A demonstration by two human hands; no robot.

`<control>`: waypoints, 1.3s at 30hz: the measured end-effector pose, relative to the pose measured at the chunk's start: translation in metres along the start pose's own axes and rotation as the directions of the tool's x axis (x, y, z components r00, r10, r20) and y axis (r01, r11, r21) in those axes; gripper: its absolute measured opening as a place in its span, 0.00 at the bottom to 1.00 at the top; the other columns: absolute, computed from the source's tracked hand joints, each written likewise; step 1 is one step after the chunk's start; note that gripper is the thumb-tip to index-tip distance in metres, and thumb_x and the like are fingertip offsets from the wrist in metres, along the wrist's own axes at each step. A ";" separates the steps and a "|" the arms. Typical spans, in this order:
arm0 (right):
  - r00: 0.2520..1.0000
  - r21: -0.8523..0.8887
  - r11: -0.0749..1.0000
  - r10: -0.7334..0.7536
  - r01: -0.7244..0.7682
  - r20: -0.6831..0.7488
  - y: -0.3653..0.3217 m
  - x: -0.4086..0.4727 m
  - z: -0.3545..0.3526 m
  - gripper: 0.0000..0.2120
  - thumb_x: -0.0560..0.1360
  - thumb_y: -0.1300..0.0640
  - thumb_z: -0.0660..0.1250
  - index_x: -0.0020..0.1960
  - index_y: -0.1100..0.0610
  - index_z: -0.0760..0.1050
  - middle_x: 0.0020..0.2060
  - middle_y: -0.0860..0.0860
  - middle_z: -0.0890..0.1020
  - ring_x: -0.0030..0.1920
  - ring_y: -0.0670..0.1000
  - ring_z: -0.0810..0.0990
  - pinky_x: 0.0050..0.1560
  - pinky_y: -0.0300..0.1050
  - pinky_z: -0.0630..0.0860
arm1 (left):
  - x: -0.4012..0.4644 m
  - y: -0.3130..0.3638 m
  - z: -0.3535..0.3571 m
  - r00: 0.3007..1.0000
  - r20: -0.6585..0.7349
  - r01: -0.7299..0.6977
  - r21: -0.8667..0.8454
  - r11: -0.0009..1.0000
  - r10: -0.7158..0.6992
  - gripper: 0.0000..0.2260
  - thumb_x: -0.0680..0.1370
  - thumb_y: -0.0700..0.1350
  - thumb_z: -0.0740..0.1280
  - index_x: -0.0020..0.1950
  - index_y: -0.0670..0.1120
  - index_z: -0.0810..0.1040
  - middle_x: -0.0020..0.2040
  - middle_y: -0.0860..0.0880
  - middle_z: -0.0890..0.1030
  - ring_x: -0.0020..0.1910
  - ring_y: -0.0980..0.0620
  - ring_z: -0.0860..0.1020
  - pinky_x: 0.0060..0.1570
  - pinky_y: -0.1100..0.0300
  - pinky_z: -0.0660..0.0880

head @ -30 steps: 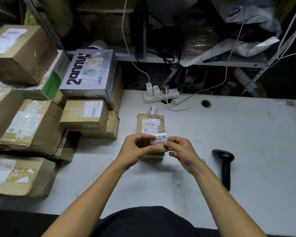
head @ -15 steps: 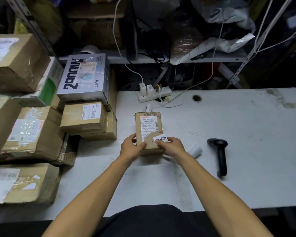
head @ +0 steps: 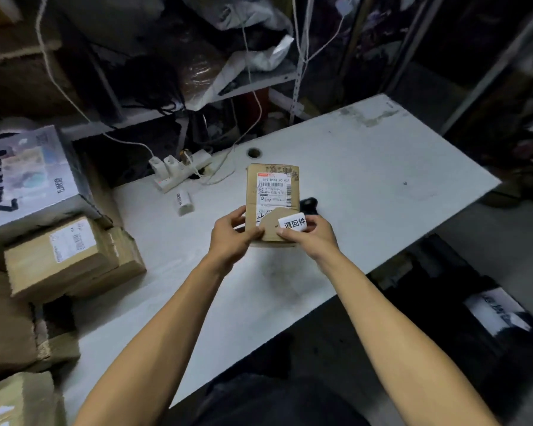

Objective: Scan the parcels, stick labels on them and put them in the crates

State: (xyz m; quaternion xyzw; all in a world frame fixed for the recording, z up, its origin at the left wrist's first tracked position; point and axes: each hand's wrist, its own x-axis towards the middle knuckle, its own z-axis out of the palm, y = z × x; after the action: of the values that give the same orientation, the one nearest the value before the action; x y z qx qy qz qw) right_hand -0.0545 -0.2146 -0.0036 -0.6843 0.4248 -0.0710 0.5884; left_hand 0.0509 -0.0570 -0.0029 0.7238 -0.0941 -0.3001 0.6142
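Stacked cardboard boxes (head: 65, 256) sit along the worktop's (head: 366, 167) left edge. My left hand (head: 228, 238) grips the parcel's (head: 273, 192) lower left edge, thumb curled on top. The parcel is held above the worktop's middle. My right hand (head: 313, 238) pinches its lower right corner, at the white label (head: 292, 223). A dark object behind, possibly the scanner (head: 309, 204), mostly hidden.

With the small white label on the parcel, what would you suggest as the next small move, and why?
Probably carry the parcel toward a crate: the white label already sits on its lower corner, and both the left hand and right hand grip it.
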 end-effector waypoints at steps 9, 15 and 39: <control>0.962 0.255 0.965 0.125 -0.060 -0.244 0.058 -0.025 -0.145 0.29 0.67 0.57 0.83 0.61 0.53 0.70 0.52 0.48 0.78 0.48 0.42 0.78 0.37 0.31 0.72 | -0.010 0.022 0.160 0.942 0.324 -0.132 0.131 0.983 0.083 0.26 0.75 0.40 0.75 0.72 0.47 0.75 0.58 0.51 0.82 0.54 0.53 0.82 0.41 0.67 0.80; 0.889 0.383 0.917 0.264 -0.112 -0.374 0.136 -0.038 -0.263 0.36 0.66 0.55 0.83 0.67 0.54 0.68 0.53 0.47 0.80 0.55 0.49 0.79 0.52 0.41 0.74 | -0.023 0.004 0.307 0.853 0.520 -0.187 0.222 0.957 0.046 0.29 0.73 0.42 0.77 0.73 0.47 0.74 0.63 0.48 0.81 0.59 0.47 0.81 0.58 0.46 0.81; 0.647 0.600 0.636 0.723 -0.485 -0.243 0.372 0.020 -0.483 0.48 0.63 0.48 0.83 0.76 0.47 0.61 0.63 0.51 0.79 0.62 0.53 0.79 0.65 0.53 0.77 | 0.003 -0.122 0.648 0.597 0.604 0.132 0.575 0.807 -0.528 0.23 0.72 0.28 0.73 0.65 0.39 0.75 0.46 0.52 0.83 0.35 0.66 0.82 0.30 0.71 0.75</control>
State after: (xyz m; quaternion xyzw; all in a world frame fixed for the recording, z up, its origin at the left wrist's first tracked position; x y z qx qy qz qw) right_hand -0.5152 -0.5678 -0.1904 -0.2866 0.7300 -0.1271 0.6073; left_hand -0.3316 -0.5705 -0.1612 0.6682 -0.2644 -0.6468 0.2555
